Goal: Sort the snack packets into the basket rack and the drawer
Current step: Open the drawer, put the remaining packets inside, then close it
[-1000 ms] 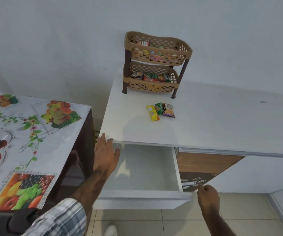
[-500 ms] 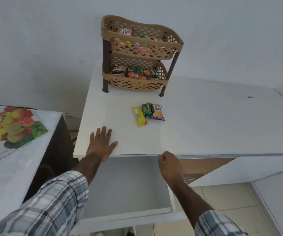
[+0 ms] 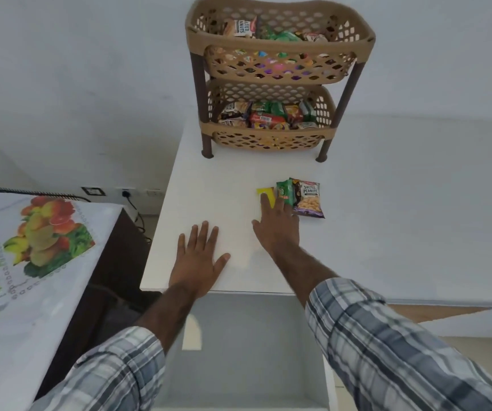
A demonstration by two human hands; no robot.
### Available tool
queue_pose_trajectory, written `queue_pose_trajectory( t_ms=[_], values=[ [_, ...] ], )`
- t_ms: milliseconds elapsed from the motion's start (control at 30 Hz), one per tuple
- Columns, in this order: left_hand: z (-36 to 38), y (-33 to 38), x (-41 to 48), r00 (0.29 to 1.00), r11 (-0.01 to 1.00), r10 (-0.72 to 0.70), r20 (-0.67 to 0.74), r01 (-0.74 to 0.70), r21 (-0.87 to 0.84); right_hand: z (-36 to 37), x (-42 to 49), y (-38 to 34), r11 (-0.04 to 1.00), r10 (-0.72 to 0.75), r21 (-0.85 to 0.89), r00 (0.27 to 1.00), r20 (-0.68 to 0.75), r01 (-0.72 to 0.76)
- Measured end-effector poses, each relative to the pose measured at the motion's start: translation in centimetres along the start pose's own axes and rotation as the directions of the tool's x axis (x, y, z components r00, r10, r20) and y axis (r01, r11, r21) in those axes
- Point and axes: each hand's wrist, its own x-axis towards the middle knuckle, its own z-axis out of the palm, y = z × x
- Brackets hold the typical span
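— Where are your hands?

— My left hand (image 3: pixel 198 261) lies flat on the white counter (image 3: pixel 401 203), palm down, fingers spread, holding nothing. My right hand (image 3: pixel 277 229) is stretched further out, fingers extended and a little apart, laid over the loose packets.

— Which packets?

— Three, side by side. My right fingertips (image 3: pixel 264 200) cover most of the yellow packet (image 3: pixel 264 191); only its far end shows past them. Just to the right of that finger is the green packet (image 3: pixel 285 192), and my other fingers reach its near edge. Overlapping it on the far side from my thumb lies the salted peanuts packet (image 3: pixel 310 200).

— Have you gripped any of them?

— I can't tell for sure; my fingers rest on top, and I can't make out any pinch from this angle.

— And the basket rack?

— The basket rack (image 3: pixel 271 134) stands well beyond my fingertips, at the back of the counter by the wall. Both tiers already hold packets.

— The drawer?

— The drawer (image 3: pixel 247 351) is pulled open below my wrists, under the counter's near edge. What shows of its pale inside between my checked sleeves (image 3: pixel 387 345) holds nothing.

— Anything off to the side?

— Left of my left hand stands a table with a fruit-print cloth (image 3: pixel 31 262).
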Motion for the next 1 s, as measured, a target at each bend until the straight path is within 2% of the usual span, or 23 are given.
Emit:
queue_pose_trajectory(
  t_ms=[100, 167, 233, 300, 367, 400, 467, 533, 567, 700, 833, 933, 1000],
  values=[
    [0.1, -0.2, 0.1, 1.0, 1.0, 0.0, 0.017, 0.0, 0.001, 0.9, 0.9, 0.0, 1.0, 0.025, 0.014, 0.996, 0.082, -0.027],
    [0.1, -0.2, 0.3, 1.0, 1.0, 0.003, 0.028, -0.002, -0.028, 1.4, 0.6, 0.1, 0.999, 0.01, 0.037, 0.999, 0.04, -0.011],
    [-0.1, -0.3, 0.7, 0.999, 0.991, -0.02, 0.026, 0.023, -0.128, 1.7, 0.0, -0.1, 0.992, 0.007, 0.125, 1.0, -0.025, -0.004],
    [-0.5, -0.1, 1.3, 0.997, 0.948, -0.074, -0.021, 0.064, -0.31, 1.9, -0.7, -0.4, 0.955, 0.044, 0.296, 0.999, -0.024, -0.035],
    [-1.6, 0.8, 1.5, 0.983, 0.823, -0.168, -0.081, 0.095, -0.56, 2.1, -1.5, -0.9, 0.854, 0.085, 0.514, 0.996, 0.025, -0.086],
    [-2.2, 1.6, 1.5, 0.972, 0.713, -0.225, -0.062, 0.121, -0.691, 2.0, -2.0, -1.2, 0.77, 0.101, 0.627, 0.993, 0.058, -0.115],
    [-3.7, 3.4, 1.1, 0.952, 0.42, -0.293, 0.085, 0.208, -0.883, 1.9, -3.4, -1.7, 0.552, 0.087, 0.82, 0.988, 0.126, -0.153],
    [-4.4, 4.8, 0.4, 0.929, 0.085, -0.276, 0.247, 0.279, -0.956, 1.8, -5.4, -2.0, 0.361, 0.03, 0.912, 0.98, 0.197, -0.194],
    [-4.5, 5.1, -0.2, 0.928, -0.003, -0.243, 0.281, 0.289, -0.957, 1.7, -6.4, -2.1, 0.317, 0.003, 0.925, 0.975, 0.221, -0.21],
    [-3.8, 4.5, -3.8, 0.932, -0.188, -0.135, 0.337, 0.31, -0.932, 2.2, -10.3, -1.8, 0.262, -0.069, 0.936, 0.963, 0.261, -0.235],
    [-3.9, 4.3, -7.5, 0.927, -0.31, -0.071, 0.369, 0.331, -0.891, 2.6, -13.6, -1.3, 0.131, -0.176, 0.943, 0.929, 0.325, -0.305],
    [-4.4, 4.7, -9.5, 0.924, -0.324, -0.108, 0.367, 0.316, -0.892, 2.8, -15.2, -1.2, 0.064, -0.276, 0.943, 0.902, 0.332, -0.328],
    [-4.4, 4.8, -10.8, 0.919, -0.262, -0.161, 0.36, 0.312, -0.913, 2.7, -15.6, -1.0, 0.146, -0.279, 0.943, 0.902, 0.33, -0.299]
  ],
)
